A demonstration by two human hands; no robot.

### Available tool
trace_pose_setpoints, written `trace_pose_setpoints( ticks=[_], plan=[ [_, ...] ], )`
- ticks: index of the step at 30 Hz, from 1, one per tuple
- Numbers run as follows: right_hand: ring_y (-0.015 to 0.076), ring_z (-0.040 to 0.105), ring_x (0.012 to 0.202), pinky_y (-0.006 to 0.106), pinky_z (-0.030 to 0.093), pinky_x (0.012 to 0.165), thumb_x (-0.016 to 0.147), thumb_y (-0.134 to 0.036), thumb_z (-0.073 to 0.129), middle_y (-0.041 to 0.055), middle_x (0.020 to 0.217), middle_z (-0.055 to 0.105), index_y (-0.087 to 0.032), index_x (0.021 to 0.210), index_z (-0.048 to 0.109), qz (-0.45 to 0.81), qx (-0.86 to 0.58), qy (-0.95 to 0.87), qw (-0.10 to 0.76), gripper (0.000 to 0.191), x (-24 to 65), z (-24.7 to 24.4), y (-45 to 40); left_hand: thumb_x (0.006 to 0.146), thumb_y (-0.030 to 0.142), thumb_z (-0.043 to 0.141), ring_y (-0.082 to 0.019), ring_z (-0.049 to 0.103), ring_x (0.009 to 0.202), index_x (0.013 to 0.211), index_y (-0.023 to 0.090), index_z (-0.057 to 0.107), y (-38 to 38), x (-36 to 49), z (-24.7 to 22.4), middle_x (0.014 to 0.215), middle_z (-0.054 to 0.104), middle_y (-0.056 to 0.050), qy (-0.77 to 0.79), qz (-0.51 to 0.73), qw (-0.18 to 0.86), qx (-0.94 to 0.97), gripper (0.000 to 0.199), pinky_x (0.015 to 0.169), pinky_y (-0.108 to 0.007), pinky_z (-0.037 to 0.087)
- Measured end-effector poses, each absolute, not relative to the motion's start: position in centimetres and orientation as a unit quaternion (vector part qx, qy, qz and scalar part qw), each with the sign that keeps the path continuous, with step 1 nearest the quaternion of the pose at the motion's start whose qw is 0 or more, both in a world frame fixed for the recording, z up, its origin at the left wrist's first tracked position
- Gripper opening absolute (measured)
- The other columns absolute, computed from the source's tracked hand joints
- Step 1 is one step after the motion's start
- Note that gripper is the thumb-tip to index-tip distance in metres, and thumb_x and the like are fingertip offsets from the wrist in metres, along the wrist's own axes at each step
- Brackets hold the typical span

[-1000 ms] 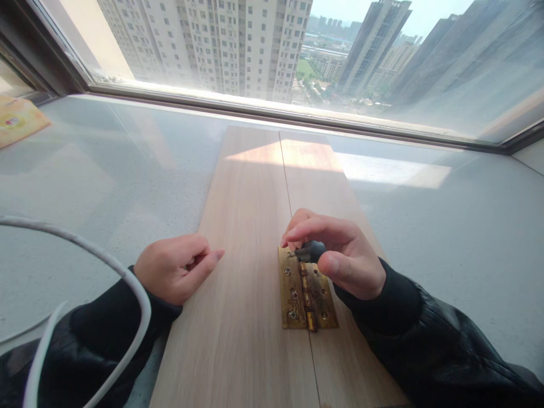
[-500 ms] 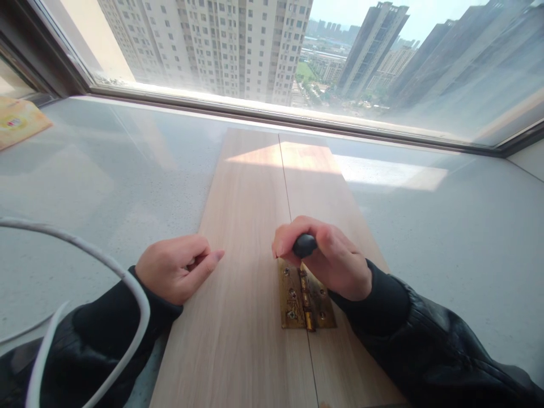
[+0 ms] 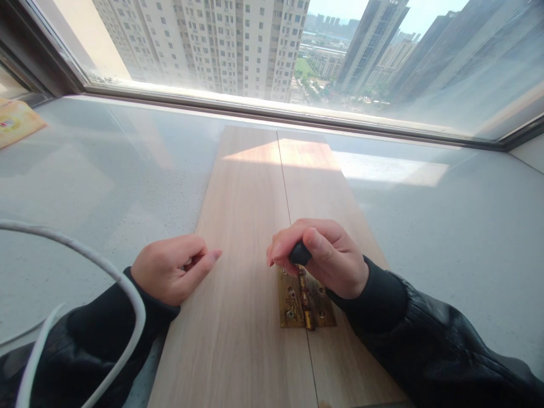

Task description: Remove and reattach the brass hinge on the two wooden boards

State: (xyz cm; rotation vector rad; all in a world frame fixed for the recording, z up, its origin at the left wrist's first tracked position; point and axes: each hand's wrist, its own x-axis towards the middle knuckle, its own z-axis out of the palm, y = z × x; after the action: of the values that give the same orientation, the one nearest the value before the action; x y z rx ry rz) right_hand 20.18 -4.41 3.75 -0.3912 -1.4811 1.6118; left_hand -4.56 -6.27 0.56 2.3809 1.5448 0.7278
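My right hand [image 3: 325, 255] is wrapped round the black handle of a screwdriver [image 3: 300, 254], seen from its rounded end; the shaft is hidden below the fingers. Directly under that hand lies a brass hinge [image 3: 306, 309], opened flat across the seam between two pale wooden boards [image 3: 242, 226]. Cross-head screws sit in holes of its left leaf, while the upper part of the hinge is covered by the hand. My left hand [image 3: 176, 269] rests at the left edge of the boards, fingers curled and thumb against the index finger. Whatever it may hold is hidden.
A white cable [image 3: 136, 300] loops in front of my left sleeve. The boards lie on a pale speckled sill [image 3: 425, 243] below a window with a dark frame [image 3: 263, 113]. A yellow packet [image 3: 19, 124] is at the far left.
The screwdriver's handle end has shifted slightly left and down, and my right thumb and fingers have changed position around it. My left hand keeps its closed pose.
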Motion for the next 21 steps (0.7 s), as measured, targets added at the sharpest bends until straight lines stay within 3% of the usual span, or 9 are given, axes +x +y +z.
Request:
trace_pose_setpoints(
  ticks=[5, 10, 13, 16, 21],
  plan=[
    [0.0126, 0.047, 0.065, 0.030, 0.038, 0.062, 0.094, -0.051, 0.042, 0.0029, 0.075, 0.054, -0.015, 0.088, 0.067, 0.648, -0.177, -0.607, 0.426, 0.044, 20.5, 4.2, -4.6, 0.090, 0.037, 0.045, -0.008, 0.031, 0.049, 0.056, 0.017, 0.047, -6.2, -4.6, 0.4, 0.052, 0.034, 0.006, 0.521, 0.247, 0.103, 0.810, 0.040, 0.051, -0.024, 0.028],
    [0.0169, 0.055, 0.085, 0.034, 0.042, 0.075, 0.083, -0.037, 0.067, 0.0042, 0.089, 0.055, -0.018, 0.096, 0.072, 0.596, -0.208, -0.632, 0.449, 0.023, 21.8, 4.5, -4.5, 0.090, 0.037, 0.045, -0.008, 0.031, 0.048, 0.055, 0.017, 0.046, -6.2, -4.6, 0.4, 0.052, 0.033, 0.006, 0.522, 0.247, 0.100, 0.810, 0.040, 0.050, -0.024, 0.028],
    [0.0156, 0.060, 0.079, 0.033, 0.046, 0.073, 0.081, -0.033, 0.070, 0.0017, 0.082, 0.063, -0.022, 0.106, 0.068, 0.603, -0.194, -0.607, 0.479, 0.027, 21.7, 4.3, -4.5, 0.090, 0.036, 0.044, -0.008, 0.031, 0.048, 0.055, 0.017, 0.045, -6.2, -4.6, 0.5, 0.052, 0.033, 0.006, 0.520, 0.247, 0.097, 0.811, 0.040, 0.050, -0.023, 0.028],
    [0.0143, 0.062, 0.069, 0.036, 0.050, 0.072, 0.088, -0.033, 0.062, 0.0010, 0.075, 0.066, -0.020, 0.101, 0.066, 0.616, -0.173, -0.596, 0.486, 0.019, 20.9, 4.1, -4.7, 0.090, 0.036, 0.045, -0.008, 0.032, 0.048, 0.055, 0.017, 0.045, -6.2, -4.6, 0.5, 0.051, 0.034, 0.006, 0.521, 0.247, 0.100, 0.811, 0.040, 0.050, -0.023, 0.029],
    [0.0102, 0.046, 0.055, 0.031, 0.041, 0.059, 0.098, -0.045, 0.037, -0.0013, 0.064, 0.052, -0.016, 0.084, 0.061, 0.640, -0.172, -0.588, 0.464, 0.040, 20.1, 4.0, -4.9, 0.090, 0.036, 0.044, -0.008, 0.032, 0.048, 0.055, 0.017, 0.045, -6.3, -4.5, 0.6, 0.051, 0.034, 0.006, 0.525, 0.241, 0.094, 0.811, 0.040, 0.050, -0.023, 0.028]
  ],
)
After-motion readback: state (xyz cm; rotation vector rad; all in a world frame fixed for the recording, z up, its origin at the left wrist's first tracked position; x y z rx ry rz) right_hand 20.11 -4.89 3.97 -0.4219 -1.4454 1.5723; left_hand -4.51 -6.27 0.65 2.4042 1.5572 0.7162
